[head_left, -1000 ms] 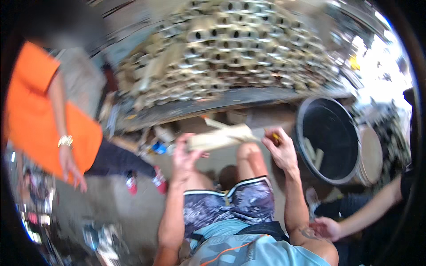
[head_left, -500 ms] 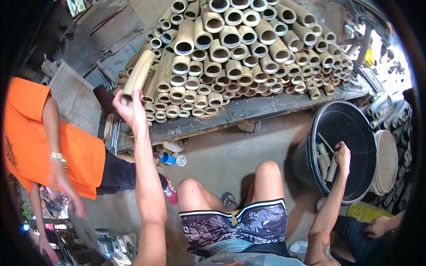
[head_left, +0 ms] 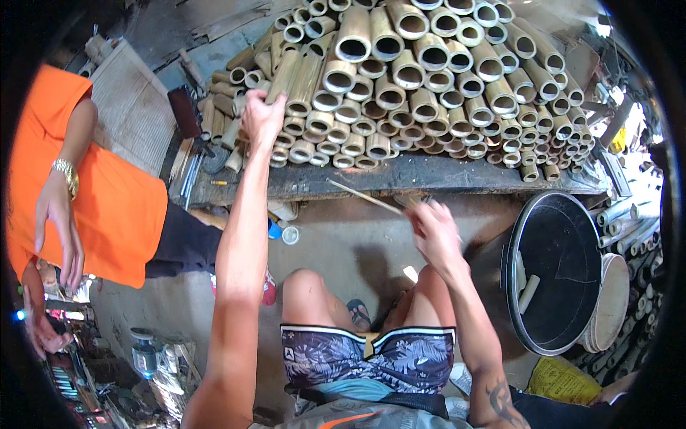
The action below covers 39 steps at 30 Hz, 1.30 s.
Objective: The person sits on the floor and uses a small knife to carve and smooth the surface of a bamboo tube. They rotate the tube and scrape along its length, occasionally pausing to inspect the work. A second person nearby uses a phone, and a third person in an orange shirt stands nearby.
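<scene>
Seen from above, a seated person's bare knees and patterned shorts fill the lower centre of the frame. The left hand (head_left: 262,118) reaches up to the upper centre-left, its fingers closed around the end of a bamboo tube (head_left: 289,71) at the left edge of a large stack of bamboo tubes (head_left: 429,79), cut ends facing out. The stack lies on a dark, worn wooden bench (head_left: 400,177) running across the middle of the frame. The right hand (head_left: 434,232), at centre, holds a thin bamboo stick (head_left: 364,196) that slants up and left towards the bench edge; its fingers are curled, though how tightly cannot be told. Below the bench is a dusty concrete floor (head_left: 336,243). A round black tub (head_left: 557,272) stands at the right. Another person in an orange shirt (head_left: 100,193) stands at the left, with a woven mat (head_left: 132,107) at upper left.
</scene>
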Available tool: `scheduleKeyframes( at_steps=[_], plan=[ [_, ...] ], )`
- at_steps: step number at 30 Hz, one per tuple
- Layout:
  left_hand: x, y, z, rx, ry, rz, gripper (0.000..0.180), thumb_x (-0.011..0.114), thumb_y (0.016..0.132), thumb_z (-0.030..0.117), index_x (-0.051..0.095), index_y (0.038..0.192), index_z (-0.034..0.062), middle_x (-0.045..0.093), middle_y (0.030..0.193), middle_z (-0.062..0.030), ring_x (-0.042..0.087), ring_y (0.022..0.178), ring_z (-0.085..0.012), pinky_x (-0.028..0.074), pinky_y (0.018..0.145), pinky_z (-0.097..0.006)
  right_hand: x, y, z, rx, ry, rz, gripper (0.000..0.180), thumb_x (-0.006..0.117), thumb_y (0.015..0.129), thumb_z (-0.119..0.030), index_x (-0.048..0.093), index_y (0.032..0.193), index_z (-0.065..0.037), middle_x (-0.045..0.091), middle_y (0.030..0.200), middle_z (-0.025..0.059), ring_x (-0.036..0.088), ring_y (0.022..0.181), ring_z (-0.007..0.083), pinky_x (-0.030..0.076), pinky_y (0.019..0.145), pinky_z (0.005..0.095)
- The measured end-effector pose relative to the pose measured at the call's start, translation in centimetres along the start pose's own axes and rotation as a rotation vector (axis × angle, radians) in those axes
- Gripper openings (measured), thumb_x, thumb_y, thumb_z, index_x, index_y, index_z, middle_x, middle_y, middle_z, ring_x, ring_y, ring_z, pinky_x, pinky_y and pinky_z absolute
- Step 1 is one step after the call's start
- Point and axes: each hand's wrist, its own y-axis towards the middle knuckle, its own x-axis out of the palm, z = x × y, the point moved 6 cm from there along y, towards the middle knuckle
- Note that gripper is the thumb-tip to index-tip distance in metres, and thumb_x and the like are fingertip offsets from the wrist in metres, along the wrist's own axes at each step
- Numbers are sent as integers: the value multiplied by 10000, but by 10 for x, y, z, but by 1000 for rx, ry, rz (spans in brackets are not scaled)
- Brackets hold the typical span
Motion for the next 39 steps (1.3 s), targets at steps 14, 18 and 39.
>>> scheduleKeyframes(
  at_steps=[14,18,39],
  plan=[
    [23,-179,-50,347,2,-514,342,723,936,236,727,1249,99,712,873,-162,702,832,-382,552,739,-498,159,122,-19,-562,-346,-127,221,645,860,-157,628,1075,-106,693,948,75,627,988,262,469,872,397],
    [50,-174,-65,386,60,-425,204,727,937,216,744,1094,87,714,931,-169,700,886,-408,559,750,-521,144,120,-38,-476,-238,-14,244,674,880,-115,655,1117,-59,685,920,97,637,934,281,488,835,409],
    [29,-175,-93,-174,-482,-316,435,703,934,26,621,1361,41,700,918,-81,633,755,-126,552,663,-324,198,163,-37,42,-324,-430,117,659,945,-132,625,1021,-50,700,871,176,708,843,373,569,732,494]
  ],
)
